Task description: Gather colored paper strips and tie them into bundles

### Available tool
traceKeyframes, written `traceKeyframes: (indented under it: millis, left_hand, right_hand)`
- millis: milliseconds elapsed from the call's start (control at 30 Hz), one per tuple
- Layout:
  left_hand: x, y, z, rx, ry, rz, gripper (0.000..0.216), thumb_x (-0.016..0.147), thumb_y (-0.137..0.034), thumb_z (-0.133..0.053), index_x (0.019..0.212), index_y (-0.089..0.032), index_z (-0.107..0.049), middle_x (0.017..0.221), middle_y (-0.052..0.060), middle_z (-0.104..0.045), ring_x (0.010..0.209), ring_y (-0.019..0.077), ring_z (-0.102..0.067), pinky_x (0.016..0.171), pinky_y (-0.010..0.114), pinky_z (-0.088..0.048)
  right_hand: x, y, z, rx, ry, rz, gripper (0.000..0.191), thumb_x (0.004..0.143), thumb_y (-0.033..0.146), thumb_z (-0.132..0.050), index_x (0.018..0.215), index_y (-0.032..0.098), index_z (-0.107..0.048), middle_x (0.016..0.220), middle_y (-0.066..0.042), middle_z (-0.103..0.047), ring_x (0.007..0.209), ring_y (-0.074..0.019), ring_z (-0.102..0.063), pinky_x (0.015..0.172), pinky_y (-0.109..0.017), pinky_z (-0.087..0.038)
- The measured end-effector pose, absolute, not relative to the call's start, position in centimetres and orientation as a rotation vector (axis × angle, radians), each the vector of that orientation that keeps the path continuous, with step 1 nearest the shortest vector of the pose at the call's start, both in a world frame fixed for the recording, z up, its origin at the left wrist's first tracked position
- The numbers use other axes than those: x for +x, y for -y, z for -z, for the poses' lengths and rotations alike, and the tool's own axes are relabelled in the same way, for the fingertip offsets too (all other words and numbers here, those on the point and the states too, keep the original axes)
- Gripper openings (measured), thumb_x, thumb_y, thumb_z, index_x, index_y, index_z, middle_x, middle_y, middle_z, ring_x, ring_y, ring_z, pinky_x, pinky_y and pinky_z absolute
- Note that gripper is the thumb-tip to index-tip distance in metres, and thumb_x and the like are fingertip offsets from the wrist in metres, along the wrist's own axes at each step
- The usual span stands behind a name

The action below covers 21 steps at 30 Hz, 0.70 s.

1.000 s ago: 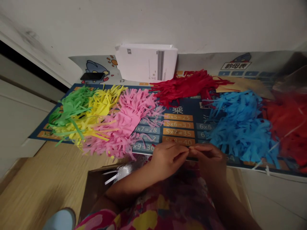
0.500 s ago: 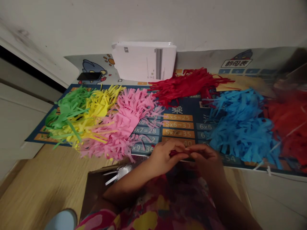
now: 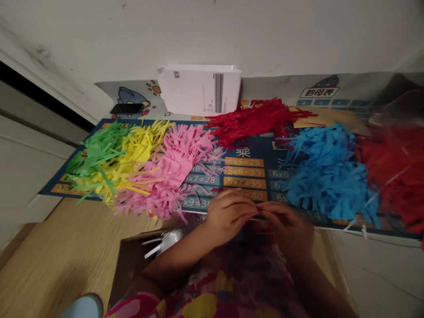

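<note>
My left hand point(image 3: 228, 214) and my right hand point(image 3: 291, 223) meet fingertip to fingertip low in the middle of the view, just over the near edge of a blue multiplication-table mat point(image 3: 245, 174). Both are closed in a pinch on a small thin piece between them, too small to name. Heaps of fringed paper strips lie on the mat: green point(image 3: 96, 152), yellow point(image 3: 135, 150), pink point(image 3: 175, 170), dark red point(image 3: 258, 119), blue point(image 3: 327, 174) and a red one point(image 3: 397, 176) at the right.
A white paper pack point(image 3: 200, 90) leans on the wall behind the mat, with a dark phone point(image 3: 127, 108) to its left. A brown cardboard box point(image 3: 132, 260) holding shiny silver strips point(image 3: 167, 238) sits by my left forearm. Wooden floor lies at the left.
The two hands stay pinched together at the mat's near edge and only shift slightly. The view has tilted a little.
</note>
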State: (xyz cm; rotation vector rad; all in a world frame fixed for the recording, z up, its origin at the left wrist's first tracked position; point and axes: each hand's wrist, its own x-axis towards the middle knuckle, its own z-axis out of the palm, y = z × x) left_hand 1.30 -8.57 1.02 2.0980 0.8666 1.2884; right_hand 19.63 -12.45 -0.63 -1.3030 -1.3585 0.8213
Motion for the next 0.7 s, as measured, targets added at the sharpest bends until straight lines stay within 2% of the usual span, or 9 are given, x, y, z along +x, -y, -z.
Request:
traceKeyframes:
  millis: [167, 300, 400, 467, 567, 633, 700]
  left_hand:
    - [1.4, 9.0, -1.0, 2.174, -0.853, -1.327, 0.013, 0.093, -0.02, -0.062, 0.093, -0.024, -0.074, 0.092, 0.004, -0.08, 0.086, 0.0162, -0.074, 0.096, 0.038, -0.055]
    - [1.5, 9.0, -1.0, 2.164, -0.865, -1.262, 0.014, 0.094, -0.023, -0.061, 0.09, -0.025, -0.074, 0.091, 0.003, -0.08, 0.085, 0.0164, -0.074, 0.098, 0.04, -0.054]
    - [2.0, 9.0, -0.9, 2.143, -0.868, -1.251, 0.008, 0.092, -0.027, -0.066, 0.089, -0.024, -0.073, 0.088, 0.004, -0.079, 0.084, 0.0178, -0.074, 0.096, 0.039, -0.055]
    - [2.4, 8.9, -0.9, 2.134, -0.908, -1.238, 0.004, 0.09, -0.026, -0.069, 0.087, -0.023, -0.071, 0.084, 0.004, -0.078, 0.081, 0.0184, -0.073, 0.088, 0.036, -0.058]
    - [2.6, 8.2, -0.7, 2.131, -0.974, -1.212, 0.005, 0.087, -0.022, -0.069, 0.083, -0.023, -0.069, 0.077, 0.002, -0.075, 0.071, 0.0165, -0.073, 0.065, 0.024, -0.059]
    - [2.4, 7.3, -0.7, 2.145, -0.941, -1.228, 0.004, 0.087, -0.026, -0.07, 0.084, -0.024, -0.071, 0.077, 0.001, -0.075, 0.067, 0.0156, -0.073, 0.06, 0.021, -0.058]
    - [2.3, 6.4, -0.9, 2.173, -0.881, -1.225, 0.01, 0.09, -0.032, -0.068, 0.084, -0.025, -0.074, 0.078, 0.0, -0.076, 0.066, 0.0141, -0.074, 0.06, 0.018, -0.059]
  right_hand:
    - [19.6, 12.7, -0.2, -1.278, 1.37, -0.82, 0.008, 0.085, 0.027, -0.07, 0.081, 0.03, -0.076, 0.086, 0.0, -0.078, 0.079, -0.0197, -0.074, 0.07, -0.03, -0.059]
    - [19.8, 12.7, 0.1, -1.278, 1.383, -0.785, 0.008, 0.086, 0.025, -0.07, 0.082, 0.03, -0.076, 0.086, 0.0, -0.078, 0.079, -0.0195, -0.074, 0.073, -0.031, -0.058]
    - [19.2, 13.2, 0.3, -1.273, 1.418, -0.715, 0.01, 0.086, 0.022, -0.07, 0.083, 0.03, -0.076, 0.085, 0.001, -0.078, 0.079, -0.0182, -0.073, 0.073, -0.029, -0.057]
    - [19.2, 13.2, 0.4, -1.232, 1.478, -0.681, 0.011, 0.087, 0.022, -0.068, 0.084, 0.029, -0.076, 0.084, 0.001, -0.078, 0.077, -0.0172, -0.073, 0.072, -0.029, -0.056]
    - [22.3, 11.0, 0.1, -1.197, 1.604, -0.596, 0.006, 0.086, 0.03, -0.07, 0.087, 0.028, -0.076, 0.088, -0.001, -0.078, 0.082, -0.0182, -0.072, 0.076, -0.03, -0.056]
    - [27.6, 8.2, -1.0, -1.363, 1.565, -0.384, 0.014, 0.085, 0.039, -0.071, 0.09, 0.027, -0.076, 0.091, -0.003, -0.077, 0.085, -0.02, -0.071, 0.079, -0.032, -0.055]
    - [34.7, 5.0, -3.0, -1.718, 1.334, -0.028, 0.025, 0.091, 0.041, -0.06, 0.092, 0.022, -0.076, 0.094, -0.006, -0.077, 0.086, -0.0212, -0.07, 0.079, -0.033, -0.054]
